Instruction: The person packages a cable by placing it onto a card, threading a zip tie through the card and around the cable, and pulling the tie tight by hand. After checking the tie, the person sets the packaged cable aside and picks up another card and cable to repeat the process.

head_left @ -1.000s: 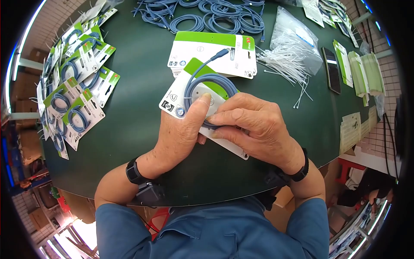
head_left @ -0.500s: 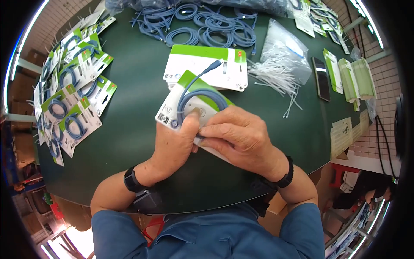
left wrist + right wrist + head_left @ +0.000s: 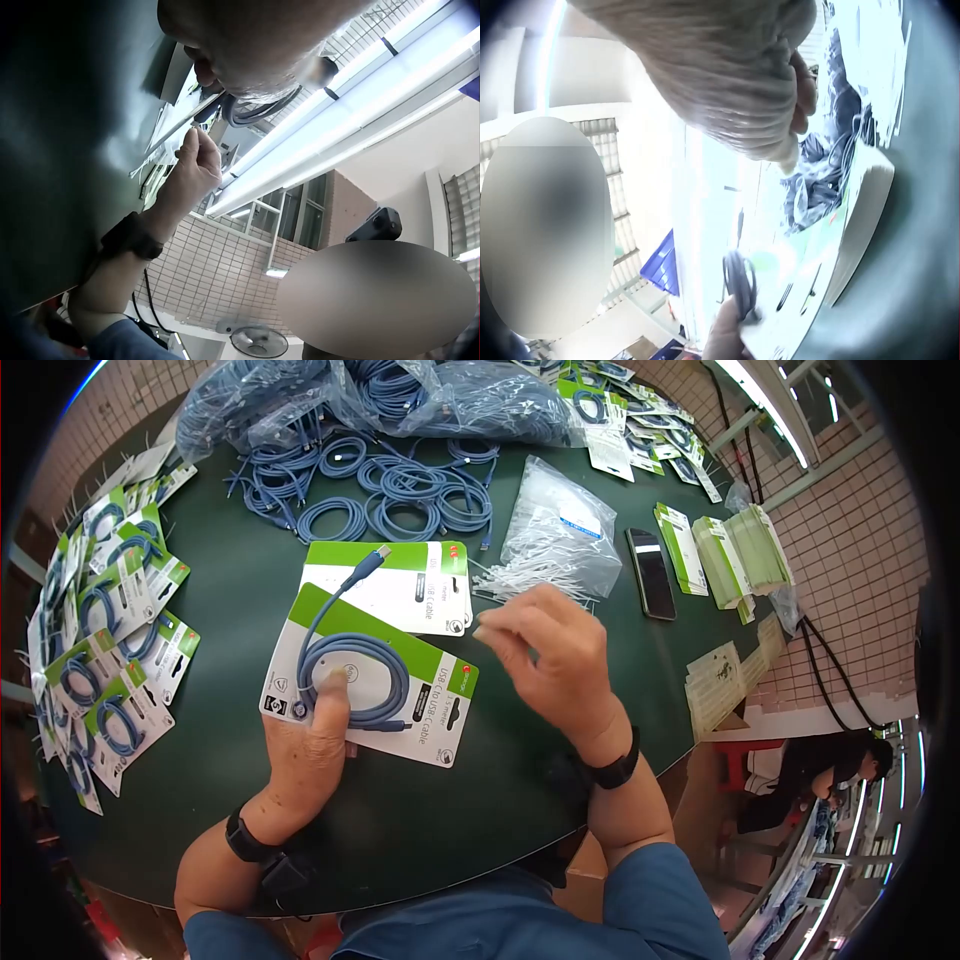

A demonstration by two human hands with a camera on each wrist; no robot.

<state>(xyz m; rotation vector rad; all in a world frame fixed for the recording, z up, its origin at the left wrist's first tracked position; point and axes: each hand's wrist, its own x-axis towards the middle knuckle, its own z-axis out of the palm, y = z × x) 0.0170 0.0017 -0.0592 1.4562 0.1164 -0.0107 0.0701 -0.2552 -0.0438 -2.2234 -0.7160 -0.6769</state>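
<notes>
My left hand [image 3: 308,755] grips a white and green cable card [image 3: 445,705], its thumb on the front inside a coiled blue USB-C cable [image 3: 400,670]. One cable end sticks up past the card's top edge; the other lies along the lower part. Apart from the card, to its right, my right hand [image 3: 560,655] hovers with fingers bent and nothing visible in them. Its fingertips are close to a heap of white cable ties [image 3: 525,578] spilling from a clear plastic bag [image 3: 565,525]. Behind the held card lies a stack of similar cards [image 3: 400,585].
Loose coiled blue cables [image 3: 335,520] lie farther back, before plastic bags full of cables [image 3: 480,405]. Carded cables [image 3: 120,725] pile up at left and back right. On the right are a phone [image 3: 652,575] and stacks of cards [image 3: 725,565].
My right hand has left the cable and card and moved right toward the ties, baring the coil. My left hand keeps its hold. The head view has shifted, showing more of the back.
</notes>
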